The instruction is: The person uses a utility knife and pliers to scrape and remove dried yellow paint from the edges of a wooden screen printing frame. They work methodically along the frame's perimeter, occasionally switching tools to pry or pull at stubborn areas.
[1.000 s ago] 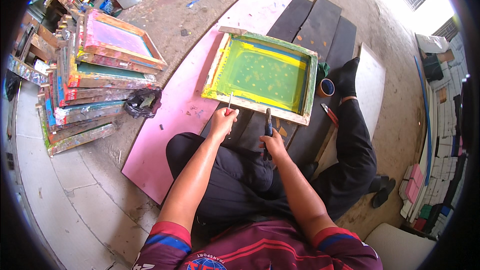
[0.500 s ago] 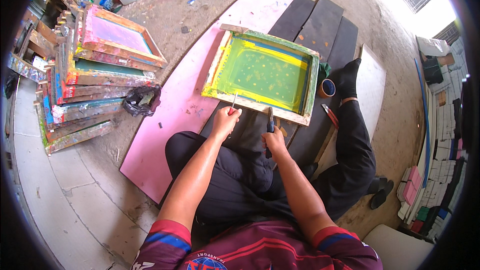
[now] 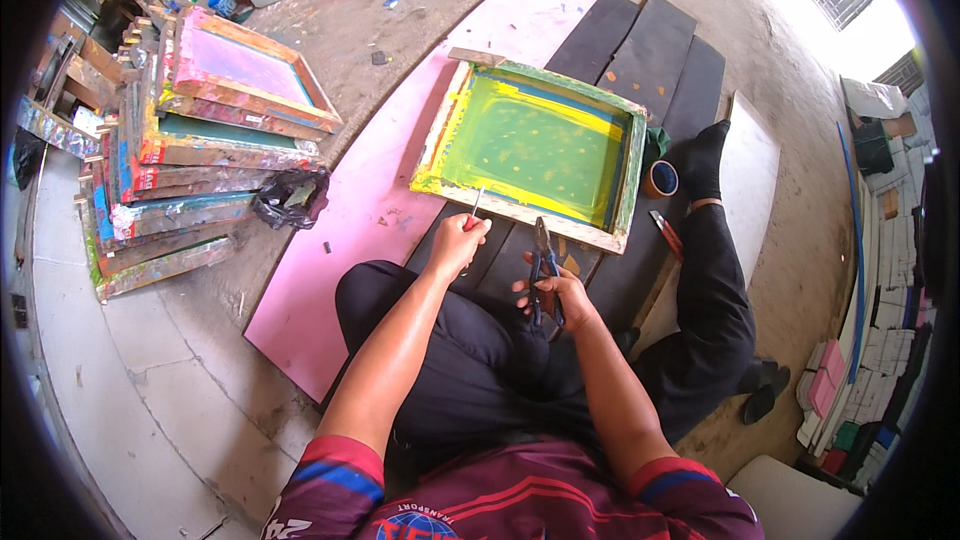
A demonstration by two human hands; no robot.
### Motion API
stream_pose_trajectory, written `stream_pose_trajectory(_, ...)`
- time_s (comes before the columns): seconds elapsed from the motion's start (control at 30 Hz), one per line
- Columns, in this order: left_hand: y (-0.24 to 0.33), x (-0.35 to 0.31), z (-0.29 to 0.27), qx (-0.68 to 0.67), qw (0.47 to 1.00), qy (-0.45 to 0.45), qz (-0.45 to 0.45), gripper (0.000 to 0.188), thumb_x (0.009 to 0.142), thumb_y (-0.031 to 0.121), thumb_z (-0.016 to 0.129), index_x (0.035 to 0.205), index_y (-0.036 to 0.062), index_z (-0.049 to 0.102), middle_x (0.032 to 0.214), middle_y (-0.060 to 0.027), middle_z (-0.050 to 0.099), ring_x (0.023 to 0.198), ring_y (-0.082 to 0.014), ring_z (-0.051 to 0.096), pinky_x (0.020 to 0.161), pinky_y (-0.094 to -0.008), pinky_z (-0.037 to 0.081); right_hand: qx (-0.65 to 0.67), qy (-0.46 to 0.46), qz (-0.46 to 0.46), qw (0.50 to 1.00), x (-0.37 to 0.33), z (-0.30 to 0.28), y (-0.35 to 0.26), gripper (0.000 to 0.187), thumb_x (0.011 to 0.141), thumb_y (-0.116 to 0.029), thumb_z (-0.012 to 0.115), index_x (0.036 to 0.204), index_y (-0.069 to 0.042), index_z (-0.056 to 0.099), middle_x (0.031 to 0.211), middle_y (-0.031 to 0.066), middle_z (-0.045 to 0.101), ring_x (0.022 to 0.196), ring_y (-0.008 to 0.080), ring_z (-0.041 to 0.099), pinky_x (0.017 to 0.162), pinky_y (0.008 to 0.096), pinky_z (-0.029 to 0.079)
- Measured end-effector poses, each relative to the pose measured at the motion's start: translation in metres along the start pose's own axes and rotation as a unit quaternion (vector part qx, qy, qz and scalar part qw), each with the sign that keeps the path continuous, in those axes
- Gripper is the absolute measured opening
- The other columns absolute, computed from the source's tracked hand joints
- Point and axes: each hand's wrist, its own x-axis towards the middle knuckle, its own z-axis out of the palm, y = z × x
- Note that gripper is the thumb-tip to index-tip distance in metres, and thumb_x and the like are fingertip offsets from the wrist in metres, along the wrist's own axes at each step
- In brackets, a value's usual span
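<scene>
My left hand [image 3: 457,245] is closed around the red handle of a screwdriver [image 3: 479,199], whose thin metal shaft points up at the near rail of a screen-printing frame [image 3: 520,215]. In my right hand [image 3: 565,298] is a pair of pliers [image 3: 541,240] with dark handles, jaws pointing away from me and handles a little apart. Some of that hand's fingers reach around the handles. The frame lies just beyond both hands; its wood is smeared yellow and green, and its green mesh [image 3: 540,155] carries small yellowish spots.
Below the frame lie black boards [image 3: 655,50] and a pink sheet [image 3: 330,210]. A round tub [image 3: 660,178] and a red cutter knife [image 3: 666,236] lie by my outstretched leg. At left, paint-stained frames [image 3: 190,155] are stacked beside a black plastic bag [image 3: 290,200].
The pliers have turned in my right hand, from narrow and nearly edge-on to showing both handles spread apart, and its fingers have loosened. My left hand keeps the screwdriver. The view has shifted slightly.
</scene>
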Motion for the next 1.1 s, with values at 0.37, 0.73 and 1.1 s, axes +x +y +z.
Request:
stream_pose_trajectory(0.37, 0.034, 0.001, -0.086, -0.103, 0.994, 0.045, -0.007, 0.025, 0.102, 0.019, 0.068, 0.114, -0.0018, 0.074, 0.094, -0.0115, 0.076, 0.044, -0.0069, 0.049, 0.037, -0.0248, 0.038, -0.098, -0.148, 0.087, 0.980, 0.065, 0.104, -0.031, 0.080, 0.086, -0.006, 0.060, 0.161, -0.004, 0.033, 0.145, 0.0275, 0.060, 0.124, 0.0394, 0.068, 0.098, 0.0550, 0.056)
stream_pose_trajectory(0.73, 0.022, 0.011, -0.136, -0.149, 0.981, 0.123, 0.005, 0.019, 0.100, 0.018, 0.069, 0.105, 0.0001, 0.074, 0.077, -0.0060, 0.070, 0.043, -0.0076, 0.048, 0.037, -0.0266, 0.036, -0.186, -0.184, 0.135, 0.956, 0.115, 0.151, -0.048, 0.064, 0.091, -0.011, 0.064, 0.151, -0.001, 0.045, 0.134, 0.0218, 0.068, 0.114, 0.0345, 0.073, 0.089, 0.0510, 0.059)
stream_pose_trajectory(1.1, 0.021, 0.015, -0.145, -0.174, 0.973, 0.142, -0.056, 0.042, 0.105, 0.041, 0.066, 0.121, 0.0023, 0.074, 0.094, -0.0060, 0.071, 0.045, -0.0093, 0.047, 0.040, -0.0272, 0.037, -0.429, -0.076, 0.091, 0.895, 0.147, 0.172, -0.051, 0.060, 0.087, -0.010, 0.067, 0.144, 0.000, 0.052, 0.115, 0.0166, 0.071, 0.101, 0.0268, 0.073, 0.083, 0.0410, 0.057)
